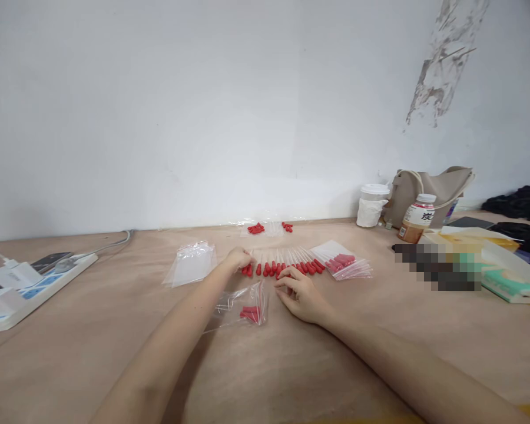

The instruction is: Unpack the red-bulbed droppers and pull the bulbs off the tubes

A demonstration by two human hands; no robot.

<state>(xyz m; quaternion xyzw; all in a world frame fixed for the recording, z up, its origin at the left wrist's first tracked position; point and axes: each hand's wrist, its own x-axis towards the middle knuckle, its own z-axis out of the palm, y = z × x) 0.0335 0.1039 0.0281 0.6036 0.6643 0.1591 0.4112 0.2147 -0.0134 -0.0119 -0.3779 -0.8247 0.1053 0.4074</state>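
Note:
A row of droppers (272, 269), thin clear tubes with red bulbs, lies on the brown table covering with bulbs toward me. My left hand (239, 259) is at the row's left end, fingers closed together over the leftmost tubes; whether it grips one is hidden. Just in front of the row's middle is my right hand (301, 295), fingers curved and apart, nothing visible between them. Between my forearms lies a clear zip bag (234, 300) with red bulbs inside, its red-lined mouth to the right. Flat clear bags (192, 265) are stacked at left, filled bags (347, 264) at right.
More red bulbs (256, 228) in clear plastic lie near the wall. A power strip (39, 294) with chargers stands far left. On the right are a lidded cup (373, 205), a drink bottle (417, 219), a grey bag (441, 185) and a green-and-white packet (507, 280).

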